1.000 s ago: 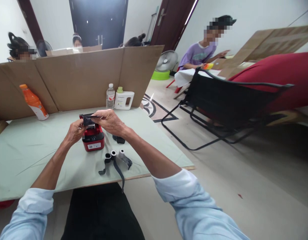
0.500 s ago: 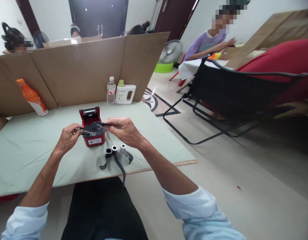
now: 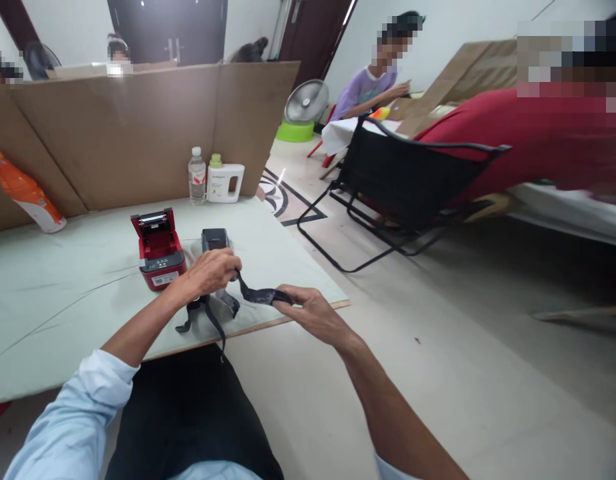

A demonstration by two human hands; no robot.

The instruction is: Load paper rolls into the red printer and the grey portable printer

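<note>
Both hands have left the red printer point(image 3: 159, 250) at ten o'clock; left hand point(image 3: 208, 272) and right hand point(image 3: 308, 311) now pinch a black strip point(image 3: 261, 295) stretched between them; lid stands open.

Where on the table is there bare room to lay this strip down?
Bare cloth spreads left of the red printer, toward the orange bottle, and behind it up to the water bottle. It is crowded at the near edge, where the left hand, rolls and loose strips bunch.
</note>
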